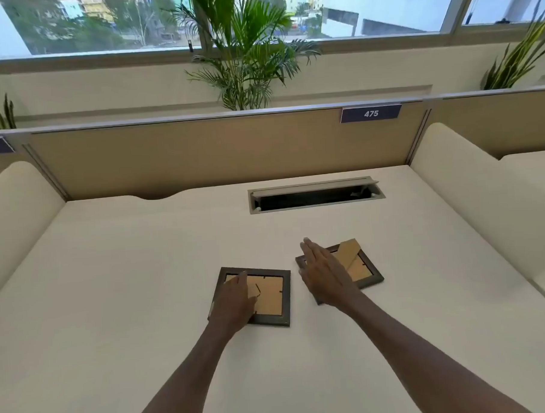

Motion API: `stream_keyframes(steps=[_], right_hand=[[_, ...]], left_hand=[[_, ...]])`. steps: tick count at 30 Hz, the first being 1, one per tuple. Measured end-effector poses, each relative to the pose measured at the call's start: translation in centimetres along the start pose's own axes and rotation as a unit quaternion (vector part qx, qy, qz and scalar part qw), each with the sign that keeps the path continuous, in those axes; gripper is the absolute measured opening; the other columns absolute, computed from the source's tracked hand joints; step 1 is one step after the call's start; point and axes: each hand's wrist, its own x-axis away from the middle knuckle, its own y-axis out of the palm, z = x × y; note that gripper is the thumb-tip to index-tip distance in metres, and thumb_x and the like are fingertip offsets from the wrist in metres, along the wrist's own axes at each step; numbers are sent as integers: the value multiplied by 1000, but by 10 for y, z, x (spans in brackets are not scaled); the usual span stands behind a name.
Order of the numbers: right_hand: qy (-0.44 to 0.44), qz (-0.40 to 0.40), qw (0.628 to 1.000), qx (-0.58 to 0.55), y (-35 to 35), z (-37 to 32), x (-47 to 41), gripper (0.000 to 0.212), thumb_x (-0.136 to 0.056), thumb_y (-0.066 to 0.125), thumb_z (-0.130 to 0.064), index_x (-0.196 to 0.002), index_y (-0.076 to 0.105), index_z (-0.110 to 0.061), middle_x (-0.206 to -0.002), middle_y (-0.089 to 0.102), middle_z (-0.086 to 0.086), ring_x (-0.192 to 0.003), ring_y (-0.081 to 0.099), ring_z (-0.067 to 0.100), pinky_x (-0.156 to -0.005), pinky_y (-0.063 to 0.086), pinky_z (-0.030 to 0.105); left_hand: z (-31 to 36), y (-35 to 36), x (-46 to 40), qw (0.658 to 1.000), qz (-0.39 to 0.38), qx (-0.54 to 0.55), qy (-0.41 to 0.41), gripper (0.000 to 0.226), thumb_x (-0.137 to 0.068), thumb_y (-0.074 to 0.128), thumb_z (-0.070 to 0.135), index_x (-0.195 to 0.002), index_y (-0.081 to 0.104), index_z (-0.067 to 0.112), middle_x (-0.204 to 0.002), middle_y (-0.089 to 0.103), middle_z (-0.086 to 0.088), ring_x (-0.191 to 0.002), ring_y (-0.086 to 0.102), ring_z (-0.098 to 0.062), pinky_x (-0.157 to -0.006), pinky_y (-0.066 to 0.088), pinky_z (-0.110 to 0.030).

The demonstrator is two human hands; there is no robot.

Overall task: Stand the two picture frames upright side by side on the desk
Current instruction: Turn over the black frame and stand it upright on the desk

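bare hands (233, 301) (325, 275) over flat dark-rimmed square frames (270, 295) (361, 269)

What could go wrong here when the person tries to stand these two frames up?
Both frames lie face down. The right frame has its cardboard prop swung out, and the flat right hand above it might bend that prop. The left frame seems to have its prop still folded flat beside the left hand, so it would likely tip over unless it is opened first. The desk looks smooth, so a propped frame might slide.
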Motion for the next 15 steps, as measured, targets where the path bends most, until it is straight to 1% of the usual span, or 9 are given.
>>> stream_keyframes(steps=[2,5,8,10,13,15], right_hand=[[1,-29,999,-22,6,-8,6,58,-100,44,-30,-150,28,-3,-160,27,16,-148,26,25,-118,27,38],[-2,-70,997,-26,20,-20,21,50,-100,49,-27,-144,41,-5,-159,31,13,-146,29,24,-113,35,38],[5,-106,994,-32,30,-30,32,43,-99,48,-24,-139,47,-6,-158,33,12,-145,30,26,-110,38,42],[8,-121,992,-39,37,-35,38,40,-99,49,-23,-136,51,-5,-153,40,14,-141,35,29,-109,38,42],[20,-135,989,-56,43,-42,43,33,-97,50,-21,-127,55,-7,-134,55,11,-124,48,29,-98,46,40],[35,-149,985,-76,44,-44,44,33,-96,50,-21,-127,53,-9,-131,56,9,-122,49,27,-94,48,39]], left_hand=[[-2,4,-1,1000,-15,7,-3,65,-96,58,27,-150,30,5,-151,46,-11,-139,43,-26,-111,36,-33],[-6,12,-2,1000,-29,10,-8,58,-95,57,22,-146,35,5,-147,50,-11,-132,48,-27,-103,41,-33],[-9,14,-4,999,-31,-14,9,59,-96,56,19,-148,33,5,-148,47,-13,-133,45,-28,-106,39,-34],[-12,14,-7,999,-23,-40,25,59,-97,55,18,-149,31,6,-146,48,-13,-131,47,-28,-106,39,-34],[-11,11,-11,995,-39,-80,34,67,-96,58,14,-152,24,5,-144,48,-15,-128,47,-30,-105,41,-37],[-7,9,-12,992,-53,-111,37,78,-92,62,11,-155,16,4,-142,46,-18,-128,45,-34,-104,43,-41]])
